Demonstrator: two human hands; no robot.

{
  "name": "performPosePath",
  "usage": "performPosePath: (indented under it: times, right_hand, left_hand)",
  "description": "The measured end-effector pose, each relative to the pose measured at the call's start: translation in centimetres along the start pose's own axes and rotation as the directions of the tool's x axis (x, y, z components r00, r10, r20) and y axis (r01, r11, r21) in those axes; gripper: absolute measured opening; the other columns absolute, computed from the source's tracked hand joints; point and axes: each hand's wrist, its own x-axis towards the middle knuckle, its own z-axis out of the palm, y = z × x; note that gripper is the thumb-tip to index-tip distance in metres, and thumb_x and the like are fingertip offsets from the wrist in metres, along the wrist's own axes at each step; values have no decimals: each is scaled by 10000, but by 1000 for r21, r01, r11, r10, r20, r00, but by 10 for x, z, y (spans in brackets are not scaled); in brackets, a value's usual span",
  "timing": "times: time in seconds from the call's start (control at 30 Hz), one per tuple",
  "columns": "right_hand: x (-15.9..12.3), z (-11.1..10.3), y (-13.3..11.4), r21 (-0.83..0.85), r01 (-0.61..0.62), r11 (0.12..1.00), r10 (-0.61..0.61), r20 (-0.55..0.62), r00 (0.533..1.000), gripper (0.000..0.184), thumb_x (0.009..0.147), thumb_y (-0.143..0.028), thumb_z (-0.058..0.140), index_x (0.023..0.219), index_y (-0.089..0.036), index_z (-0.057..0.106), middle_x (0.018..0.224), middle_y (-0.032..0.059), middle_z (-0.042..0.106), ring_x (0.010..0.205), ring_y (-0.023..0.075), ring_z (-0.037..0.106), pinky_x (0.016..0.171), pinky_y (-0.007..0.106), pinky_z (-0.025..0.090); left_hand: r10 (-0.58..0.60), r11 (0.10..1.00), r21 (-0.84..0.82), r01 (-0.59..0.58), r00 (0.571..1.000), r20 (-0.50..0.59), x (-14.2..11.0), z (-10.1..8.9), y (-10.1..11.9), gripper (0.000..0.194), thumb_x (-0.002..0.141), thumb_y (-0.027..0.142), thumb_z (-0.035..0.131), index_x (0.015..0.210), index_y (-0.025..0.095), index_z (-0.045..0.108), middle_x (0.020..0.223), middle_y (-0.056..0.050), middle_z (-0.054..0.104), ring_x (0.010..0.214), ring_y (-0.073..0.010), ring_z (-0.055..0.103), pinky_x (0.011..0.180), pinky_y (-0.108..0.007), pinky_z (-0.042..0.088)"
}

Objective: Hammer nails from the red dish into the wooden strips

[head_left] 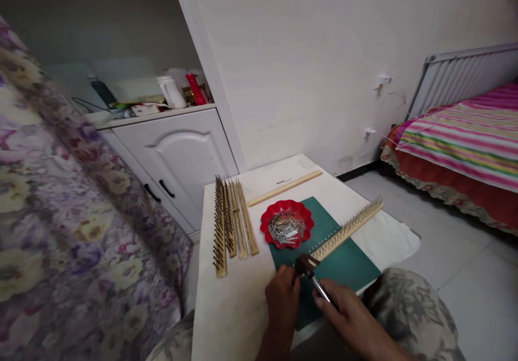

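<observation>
My right hand [343, 310] is wrapped round the handle of a hammer [321, 288], whose dark head lies over the near end of a wooden strip [343, 235]. Thin nails stand upright in a row along that strip, which rests slantwise across a green mat [362, 261]. Close to the left of the hammer head is my left hand [283, 293], fingers closed together; whatever they pinch is hidden. Just beyond both hands, a red scalloped bowl [265, 226] holds a heap of loose nails [287, 229].
Several nail-studded wooden strips [220, 242] lie side by side on the left of the white table [230, 310]. A bare wooden strip [283, 188] lies at the back, with a dark nail-like piece [280, 182] beyond it. White cloth [390, 239] hangs over the right edge. Floral curtain [133, 274] borders the left.
</observation>
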Motion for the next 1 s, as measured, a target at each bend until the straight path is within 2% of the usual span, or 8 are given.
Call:
performPosePath:
  times: [0.4,0.53,0.7,0.87,1.0]
  right_hand:
    - [5,4,2,-52,-8,999,10,31,999,141,860,-262,418,748,-201,477,709,-6,558,665,170,534,622,258,390]
    - [0,4,7,-4,-31,999,32,41,999,177,867,-304,421,725,-205,459,697,-14,530,666,165,516,615,249,398]
    - [-18,3,23,72,-105,992,102,40,994,234,874,-370,418,748,-192,505,676,-26,517,637,156,517,605,237,418]
    - [-28,7,35,134,-167,977,168,5,986,310,836,-470,460,751,-190,561,682,-18,550,673,168,534,632,236,447]
    - [-32,7,41,156,-168,973,171,-5,985,344,807,-507,493,752,-186,601,682,-5,588,684,176,551,671,248,469]
  left_hand:
    - [6,1000,11,-6,1000,-1,0,2,-2,155,800,167,441,669,183,522,698,14,549,656,-108,530,595,-212,319]
    - [26,1000,-12,-26,1000,-3,-1,-1,-2,173,799,140,426,679,183,542,709,7,552,674,-111,536,606,-208,333]
    - [37,996,-77,-36,999,10,-1,-6,-2,195,840,217,436,717,193,585,744,-1,572,700,-121,549,625,-212,358]
    - [33,994,-103,-31,999,16,-2,-8,-1,186,837,220,446,732,192,598,750,-7,582,704,-127,559,634,-218,370]
    - [47,994,-101,-44,999,28,-4,-13,-2,171,823,216,461,732,193,604,756,-12,587,710,-134,563,636,-220,381]
